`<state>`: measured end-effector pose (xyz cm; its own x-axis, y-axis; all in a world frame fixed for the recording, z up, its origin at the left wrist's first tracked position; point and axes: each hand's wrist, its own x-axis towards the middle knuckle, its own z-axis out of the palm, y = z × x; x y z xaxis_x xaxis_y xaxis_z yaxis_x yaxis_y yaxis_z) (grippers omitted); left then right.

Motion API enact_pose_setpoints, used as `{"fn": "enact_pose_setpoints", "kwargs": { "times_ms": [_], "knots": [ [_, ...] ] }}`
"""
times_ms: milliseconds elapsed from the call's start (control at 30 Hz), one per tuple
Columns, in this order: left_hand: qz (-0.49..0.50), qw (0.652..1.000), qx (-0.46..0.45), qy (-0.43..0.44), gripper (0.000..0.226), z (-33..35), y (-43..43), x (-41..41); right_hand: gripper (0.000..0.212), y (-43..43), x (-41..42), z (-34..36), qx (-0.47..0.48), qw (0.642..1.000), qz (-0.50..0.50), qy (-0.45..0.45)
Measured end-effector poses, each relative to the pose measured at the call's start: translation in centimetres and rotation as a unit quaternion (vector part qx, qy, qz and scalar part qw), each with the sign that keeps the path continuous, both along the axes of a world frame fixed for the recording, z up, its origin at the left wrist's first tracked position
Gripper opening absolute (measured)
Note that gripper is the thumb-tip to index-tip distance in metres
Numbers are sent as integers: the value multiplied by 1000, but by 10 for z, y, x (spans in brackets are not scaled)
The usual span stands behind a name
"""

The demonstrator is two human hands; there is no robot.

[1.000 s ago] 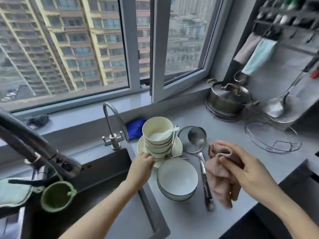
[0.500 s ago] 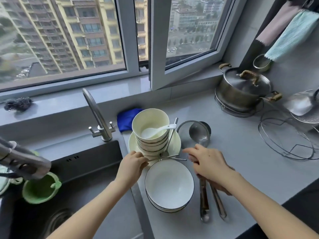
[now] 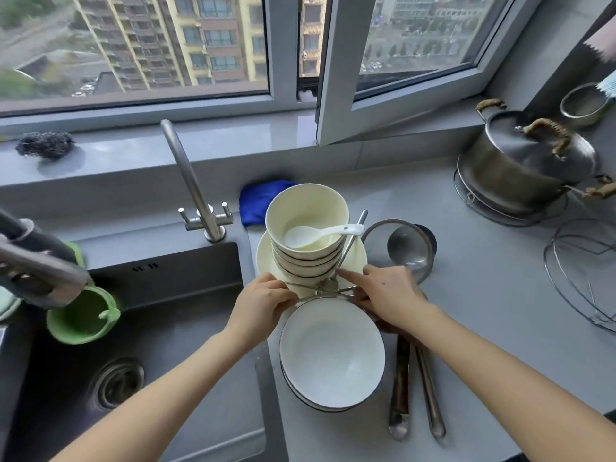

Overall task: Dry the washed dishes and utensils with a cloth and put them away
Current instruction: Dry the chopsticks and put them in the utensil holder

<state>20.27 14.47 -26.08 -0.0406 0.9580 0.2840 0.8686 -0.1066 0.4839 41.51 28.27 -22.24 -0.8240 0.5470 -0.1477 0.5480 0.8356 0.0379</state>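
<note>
head view: both hands (image 3: 263, 303) (image 3: 388, 296) at plate (image 3: 266, 258) rim, beside sink edge (image 3: 263, 368)

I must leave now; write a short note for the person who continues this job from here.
Left hand grips the edge of the plate under the stacked bowls. Right hand reaches to the metal utensils lying on that plate. A white spoon sits in the top bowl; a wide bowl stands in front. No drying cloth in view. Nothing is put away; all drying is left.

Cream bowls (image 3: 308, 241) stacked on a plate (image 3: 266, 261), white spoon (image 3: 320, 233) inside, apparently metal chopsticks (image 3: 320, 290) alongside.
</note>
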Motion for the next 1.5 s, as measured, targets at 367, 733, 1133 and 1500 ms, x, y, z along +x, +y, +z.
{"fn": "enact_pose_setpoints", "kwargs": {
  "times_ms": [367, 733, 1133, 1500],
  "knots": [
    [29, 999, 16, -2, 13, 6, -3, 11, 27, 1, 11, -7, 65, 997, -19, 36],
    [183, 977, 58, -89, 9, 67, -24, -2, 34, -12, 46, 39, 86, 990, -91, 58],
    [126, 946, -8, -300, 9, 146, -66, 28, 16, -68, 89, 155, -222, 892, -324, 223],
    [-6, 802, -84, -592, 29, 189, -87, 28, 16, -164, -45, 179, -607, 641, -300, 362]
  ]
}}
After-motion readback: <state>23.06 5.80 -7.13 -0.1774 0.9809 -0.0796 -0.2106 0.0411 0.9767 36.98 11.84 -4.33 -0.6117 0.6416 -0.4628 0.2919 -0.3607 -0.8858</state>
